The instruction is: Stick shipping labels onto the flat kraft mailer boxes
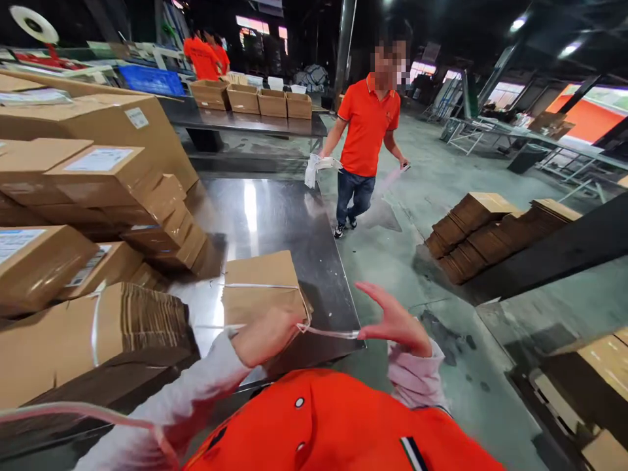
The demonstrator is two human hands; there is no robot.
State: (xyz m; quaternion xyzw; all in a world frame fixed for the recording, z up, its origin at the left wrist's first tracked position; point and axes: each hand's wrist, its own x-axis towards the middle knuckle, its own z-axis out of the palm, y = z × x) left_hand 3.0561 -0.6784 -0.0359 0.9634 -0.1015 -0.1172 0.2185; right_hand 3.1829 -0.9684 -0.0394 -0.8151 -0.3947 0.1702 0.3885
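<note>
A stack of flat brown cardboard point(262, 269) lies on the metal table in front of me, with white strapping point(262, 286) across its top. My left hand point(272, 333) rests on the near side of the stack, its fingers closed on the strapping by the right edge. From there a loose strap end point(331, 333) stretches right, to the thumb of my right hand point(395, 320). That hand is in the air past the table edge, thumb and fingers spread apart. Whether the strap end touches the thumb, I cannot tell.
Cardboard boxes point(93, 173) pile up on the left, beside a strapped cardboard bundle point(59, 340). A person in an orange shirt point(367, 124) walks beyond the metal table point(279, 209), carrying white material. Cardboard stacks point(481, 229) stand on the floor at right. Open cartons point(245, 99) line a farther table.
</note>
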